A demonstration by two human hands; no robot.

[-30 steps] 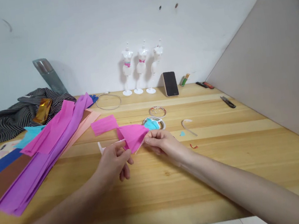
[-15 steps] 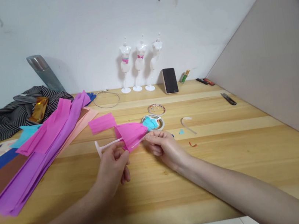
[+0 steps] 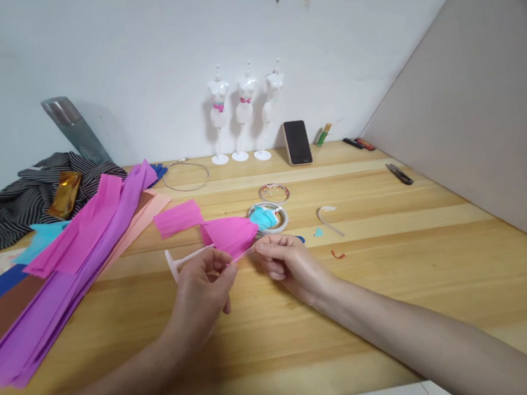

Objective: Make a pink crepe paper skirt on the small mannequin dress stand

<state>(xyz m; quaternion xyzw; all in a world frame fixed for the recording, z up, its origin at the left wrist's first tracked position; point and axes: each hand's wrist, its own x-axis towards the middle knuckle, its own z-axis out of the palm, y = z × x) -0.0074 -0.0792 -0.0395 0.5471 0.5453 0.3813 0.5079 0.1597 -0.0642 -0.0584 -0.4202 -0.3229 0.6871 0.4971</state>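
Observation:
Over the middle of the wooden table, both my hands hold a small white mannequin stand wrapped in a pink crepe paper skirt. My left hand is closed, pinching the stand and the skirt's lower edge. My right hand is closed, pinching the skirt's right tip. The stand lies sideways, its round base pointing left. A loose pink paper piece lies just behind it.
Long pink, purple, peach, brown and blue paper sheets fan across the left. Striped cloth lies far left. Three white mannequins, a phone, a tape roll, a wire ring and snips sit behind.
The skirted stand has tilted flatter and its white base now shows at the left. My left fingers have moved up onto the skirt's edge; the view has shifted slightly.

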